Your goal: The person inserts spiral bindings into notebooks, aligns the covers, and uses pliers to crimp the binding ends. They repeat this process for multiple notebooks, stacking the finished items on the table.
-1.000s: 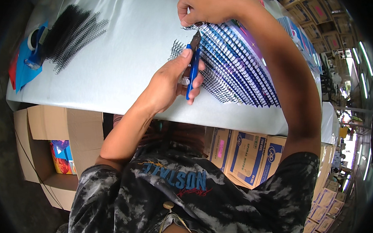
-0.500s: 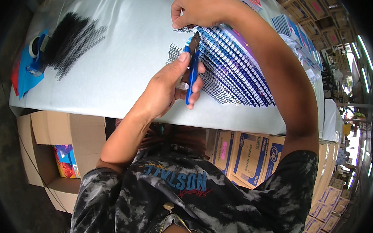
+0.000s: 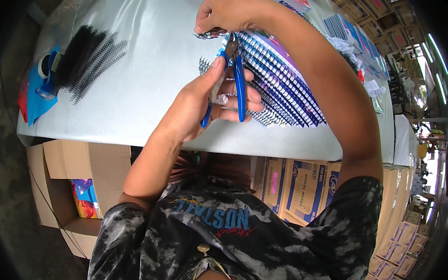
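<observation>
My left hand (image 3: 200,106) grips blue-handled pliers (image 3: 233,79), the handles spread apart and the jaws pointing up at the wire binding. My right hand (image 3: 225,13) pinches the end of a black spiral coil (image 3: 212,34) at the top of a fanned stack of spiral-bound notebooks (image 3: 283,79). The notebooks lie overlapped on a pale grey table (image 3: 137,59), their wire spines in a slanted row. The plier tips sit just below my right fingers, next to the coil end.
A pile of loose black spiral coils (image 3: 89,59) lies at the table's left, beside a tape roll (image 3: 48,65) on blue paper. More notebooks (image 3: 351,30) lie at the far right. Open cardboard boxes (image 3: 75,183) and printed cartons (image 3: 302,187) stand under the table.
The plier handles, closed together before, are now spread apart in my left hand. My right hand stays at the coil end on top of the stack.
</observation>
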`<state>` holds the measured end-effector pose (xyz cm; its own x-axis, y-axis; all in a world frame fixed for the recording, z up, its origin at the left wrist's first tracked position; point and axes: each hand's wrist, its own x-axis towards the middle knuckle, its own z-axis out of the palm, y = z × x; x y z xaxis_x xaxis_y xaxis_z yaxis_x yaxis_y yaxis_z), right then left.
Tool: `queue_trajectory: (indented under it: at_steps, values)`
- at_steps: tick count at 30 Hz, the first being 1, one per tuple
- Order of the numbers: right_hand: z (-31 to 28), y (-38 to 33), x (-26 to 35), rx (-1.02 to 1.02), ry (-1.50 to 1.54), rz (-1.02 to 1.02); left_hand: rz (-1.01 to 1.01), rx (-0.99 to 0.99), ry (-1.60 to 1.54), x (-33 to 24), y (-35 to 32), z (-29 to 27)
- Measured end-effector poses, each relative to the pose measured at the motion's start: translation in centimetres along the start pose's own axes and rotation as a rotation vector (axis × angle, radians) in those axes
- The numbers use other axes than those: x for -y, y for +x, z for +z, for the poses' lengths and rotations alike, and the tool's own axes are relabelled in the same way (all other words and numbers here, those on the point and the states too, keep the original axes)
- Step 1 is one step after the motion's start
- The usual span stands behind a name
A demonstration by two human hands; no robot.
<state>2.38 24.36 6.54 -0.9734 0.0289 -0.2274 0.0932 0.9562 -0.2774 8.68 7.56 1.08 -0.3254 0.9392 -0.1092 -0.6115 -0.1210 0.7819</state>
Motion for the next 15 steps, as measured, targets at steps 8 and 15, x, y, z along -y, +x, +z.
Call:
queue_trajectory:
  at_steps: [8, 15]
  values:
    - [-0.3, -1.9, -0.3, -0.192, 0.261, -0.109, -0.024, 0.158, -0.203, -0.1, 0.1, -1.2]
    - [-8.1, -11.0, -7.6, -0.723, 0.628, 0.012, 0.060, -0.003, -0.068, 1.4, -3.4, -2.8]
